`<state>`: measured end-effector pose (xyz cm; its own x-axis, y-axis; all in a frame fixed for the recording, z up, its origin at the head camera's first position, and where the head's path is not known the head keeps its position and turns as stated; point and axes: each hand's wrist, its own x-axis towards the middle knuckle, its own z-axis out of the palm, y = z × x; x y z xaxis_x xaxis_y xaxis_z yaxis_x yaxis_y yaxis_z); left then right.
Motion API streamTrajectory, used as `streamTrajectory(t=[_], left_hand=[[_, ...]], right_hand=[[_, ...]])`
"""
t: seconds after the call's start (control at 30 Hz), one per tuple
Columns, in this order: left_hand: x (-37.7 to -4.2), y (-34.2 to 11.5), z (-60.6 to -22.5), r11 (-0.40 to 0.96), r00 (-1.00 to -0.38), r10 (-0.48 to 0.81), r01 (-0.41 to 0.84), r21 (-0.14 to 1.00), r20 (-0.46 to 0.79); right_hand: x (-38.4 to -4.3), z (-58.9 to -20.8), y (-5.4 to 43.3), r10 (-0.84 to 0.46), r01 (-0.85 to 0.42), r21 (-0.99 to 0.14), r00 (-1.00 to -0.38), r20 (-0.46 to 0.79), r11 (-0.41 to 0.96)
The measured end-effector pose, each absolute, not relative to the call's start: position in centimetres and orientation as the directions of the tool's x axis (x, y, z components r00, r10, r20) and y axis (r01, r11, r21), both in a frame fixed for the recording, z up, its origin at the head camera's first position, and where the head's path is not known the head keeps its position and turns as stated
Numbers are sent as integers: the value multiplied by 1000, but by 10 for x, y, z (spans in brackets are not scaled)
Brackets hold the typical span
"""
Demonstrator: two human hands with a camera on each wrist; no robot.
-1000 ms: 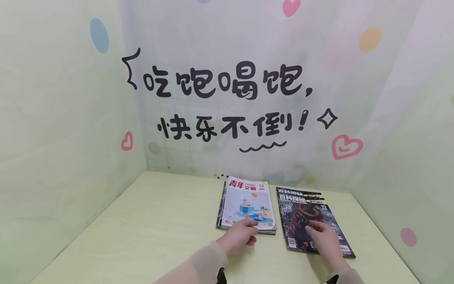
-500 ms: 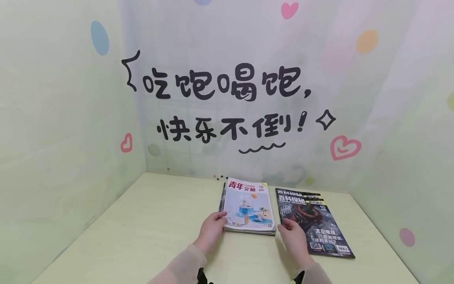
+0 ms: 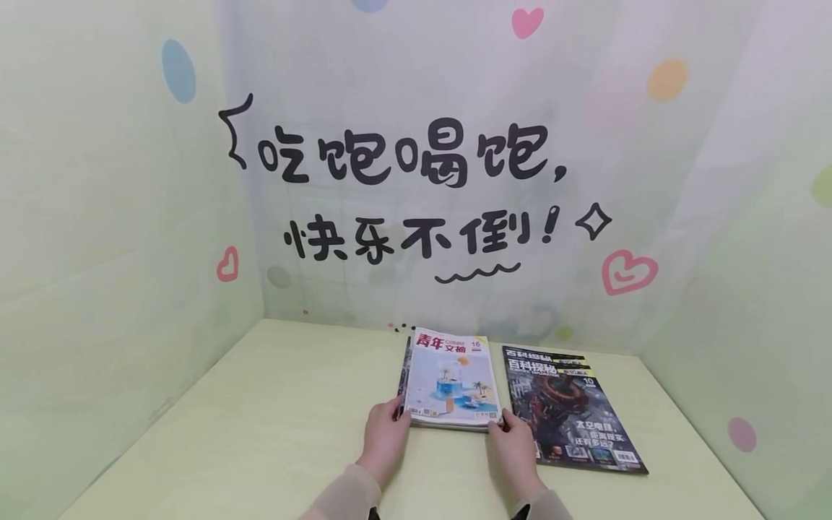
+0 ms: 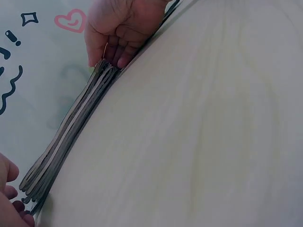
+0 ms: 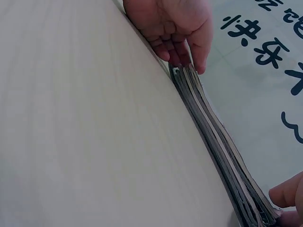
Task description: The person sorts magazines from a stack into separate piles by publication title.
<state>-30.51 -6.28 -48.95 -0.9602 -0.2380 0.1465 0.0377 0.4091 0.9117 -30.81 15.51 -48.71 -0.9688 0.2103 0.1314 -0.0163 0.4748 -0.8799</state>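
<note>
A stack of magazines (image 3: 450,383) lies on the table, a white and blue cover with palm trees on top. My left hand (image 3: 385,439) holds its near left corner, thumb above. At the near right corner, my right hand (image 3: 516,449) grips the same stack. The left wrist view shows the stack's layered near edge (image 4: 75,127) between my left hand (image 4: 8,194) and right hand (image 4: 125,26). From the right wrist, the same edge (image 5: 213,137) runs from the left hand (image 5: 173,23) down to the right hand (image 5: 291,196).
Right of the stack lie dark-covered magazines (image 3: 578,415), overlapping, the right hand close to their left edge. The pale yellow table (image 3: 260,426) extends to the left. Printed fabric walls (image 3: 390,289) stand behind and on both sides.
My left hand went from the stack's front edge to its left corner. My right hand left the dark magazines, moved left, and now holds the stack's right corner.
</note>
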Motion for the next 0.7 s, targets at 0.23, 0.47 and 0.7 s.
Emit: streamTrajectory(t=[0.23, 0.47, 0.7], left_hand=[[-302, -63, -491, 467, -956, -235, 47, 883, 175], [-303, -62, -494, 459, -959, -231, 45, 887, 168], [-304, -60, -497, 451, -953, -257, 31, 892, 163]], right_hand=[[-308, -493, 153, 203, -25, -880, -969, 137, 474], [-306, -495, 151, 211, -30, -879, -966, 147, 476], [-305, -495, 151, 219, -48, -888, -962, 165, 457]])
